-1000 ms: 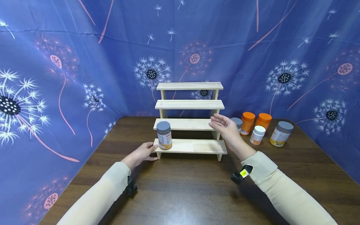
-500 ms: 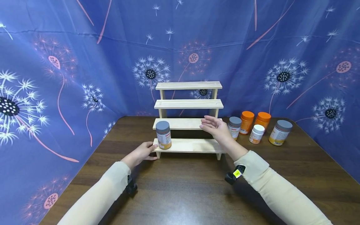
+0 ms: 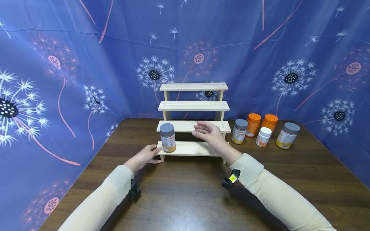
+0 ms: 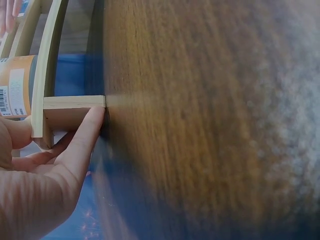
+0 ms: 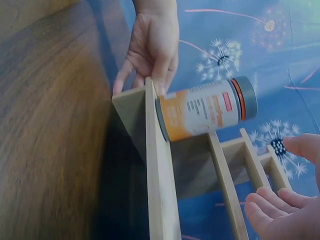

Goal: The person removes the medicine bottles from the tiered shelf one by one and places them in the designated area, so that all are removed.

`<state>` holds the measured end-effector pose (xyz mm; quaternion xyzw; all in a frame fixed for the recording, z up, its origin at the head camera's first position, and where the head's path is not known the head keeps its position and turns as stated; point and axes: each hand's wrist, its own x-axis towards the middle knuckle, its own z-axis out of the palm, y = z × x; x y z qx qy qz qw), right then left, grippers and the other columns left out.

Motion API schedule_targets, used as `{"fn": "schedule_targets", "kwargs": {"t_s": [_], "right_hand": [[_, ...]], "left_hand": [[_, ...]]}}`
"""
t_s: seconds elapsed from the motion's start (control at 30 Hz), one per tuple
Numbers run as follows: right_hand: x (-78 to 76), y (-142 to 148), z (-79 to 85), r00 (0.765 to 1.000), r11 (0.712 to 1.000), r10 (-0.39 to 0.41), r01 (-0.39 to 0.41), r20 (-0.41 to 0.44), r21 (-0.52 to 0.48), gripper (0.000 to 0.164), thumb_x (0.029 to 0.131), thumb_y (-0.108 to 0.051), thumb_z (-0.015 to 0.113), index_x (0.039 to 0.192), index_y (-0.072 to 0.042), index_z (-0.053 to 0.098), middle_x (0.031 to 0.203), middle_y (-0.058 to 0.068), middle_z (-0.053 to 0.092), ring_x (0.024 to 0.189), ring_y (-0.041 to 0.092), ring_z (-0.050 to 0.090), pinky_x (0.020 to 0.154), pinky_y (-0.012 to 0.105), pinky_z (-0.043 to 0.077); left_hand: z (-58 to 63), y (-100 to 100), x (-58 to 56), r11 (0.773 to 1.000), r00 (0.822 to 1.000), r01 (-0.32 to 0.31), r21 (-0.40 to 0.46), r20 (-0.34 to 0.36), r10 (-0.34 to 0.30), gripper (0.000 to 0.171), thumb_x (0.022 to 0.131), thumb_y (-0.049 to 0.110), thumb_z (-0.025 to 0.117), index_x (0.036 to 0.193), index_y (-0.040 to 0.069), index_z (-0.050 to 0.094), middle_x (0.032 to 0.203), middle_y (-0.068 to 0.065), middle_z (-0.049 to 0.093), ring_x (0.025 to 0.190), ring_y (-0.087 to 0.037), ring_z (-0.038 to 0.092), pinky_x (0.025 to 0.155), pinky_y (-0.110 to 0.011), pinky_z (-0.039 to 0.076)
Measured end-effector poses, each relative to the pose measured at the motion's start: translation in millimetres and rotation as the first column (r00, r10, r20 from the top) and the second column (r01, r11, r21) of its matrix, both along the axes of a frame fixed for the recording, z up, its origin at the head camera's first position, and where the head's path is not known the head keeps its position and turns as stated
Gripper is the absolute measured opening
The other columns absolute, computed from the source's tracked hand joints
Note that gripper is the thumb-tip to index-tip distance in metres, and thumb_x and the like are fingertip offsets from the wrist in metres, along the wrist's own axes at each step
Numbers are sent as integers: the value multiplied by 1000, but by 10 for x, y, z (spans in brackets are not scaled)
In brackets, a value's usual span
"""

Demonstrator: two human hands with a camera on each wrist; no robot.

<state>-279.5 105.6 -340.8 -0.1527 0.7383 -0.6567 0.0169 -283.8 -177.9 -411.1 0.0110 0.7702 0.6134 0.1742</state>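
A pale wooden rack (image 3: 195, 106) with stepped shelves stands in the middle of the table in the head view. A grey-lidded supplement jar (image 3: 168, 141) sits upright at the left end of its lowest shelf. My left hand (image 3: 145, 156) grips that shelf's left end. In the left wrist view, its thumb (image 4: 17, 131) lies at the shelf board beside the jar, and a finger (image 4: 90, 132) extends along the short leg. My right hand (image 3: 209, 135) hovers before the second-lowest shelf, holding nothing. The right wrist view shows its fingers (image 5: 267, 207) loosely bent, apart from the jar.
Right of the rack stand a grey-lidded jar (image 3: 239, 131), two orange jars (image 3: 253, 125), a small white-capped bottle (image 3: 263, 137) and another grey-lidded jar (image 3: 287, 136). A blue dandelion-print cloth (image 3: 115, 70) hangs behind the dark wooden table (image 3: 179, 192).
My right hand has moved left and slightly down, from the rack's right side to before its shelves, uncovering the grey-lidded jar at right. My left hand and the jar on the shelf have stayed put.
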Motion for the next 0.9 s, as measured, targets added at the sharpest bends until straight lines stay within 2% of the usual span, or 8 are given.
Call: {"fn": "schedule_targets", "kwargs": {"t_s": [0.23,0.5,0.6,0.77,0.9], "right_hand": [[-15,-296,-22,999,999,36,-36,13,-40,59,90,-8,69,141,4,42,138,25,52,128,34,52,105,31,50],[-67,-529,-101,999,999,40,-40,9,0,59,87,-10,72,139,2,47,134,21,57,125,33,55,107,39,49],[-95,-596,-137,999,999,42,-42,28,12,59,86,-11,73,138,2,48,134,20,58,125,32,56,107,40,49],[-114,-660,-217,996,998,52,-55,69,44,58,85,-14,75,136,0,51,132,18,59,123,32,57,105,41,50],[-113,-706,-301,994,995,66,-72,87,64,54,86,-15,75,133,0,54,128,17,62,119,30,60,105,41,51]], "left_hand": [[4,-63,-13,1000,1000,-7,-20,-1,7,45,107,16,34,142,-12,30,139,-30,41,132,-39,42,92,-38,59],[-4,-38,-22,1000,1000,-13,-13,-9,13,47,107,16,34,144,-13,27,141,-31,38,133,-39,41,93,-39,59],[-7,-44,-23,1000,1000,-18,-14,-6,18,47,107,15,34,144,-13,27,140,-31,39,132,-39,42,93,-39,59],[-11,-32,-3,1000,1000,0,-15,-8,0,49,107,17,35,144,-13,26,144,-31,35,136,-42,37,94,-40,58],[-47,-1,4,1000,1000,0,-12,-11,0,48,107,17,37,143,-13,28,141,-30,39,133,-40,41,92,-39,59]]}}
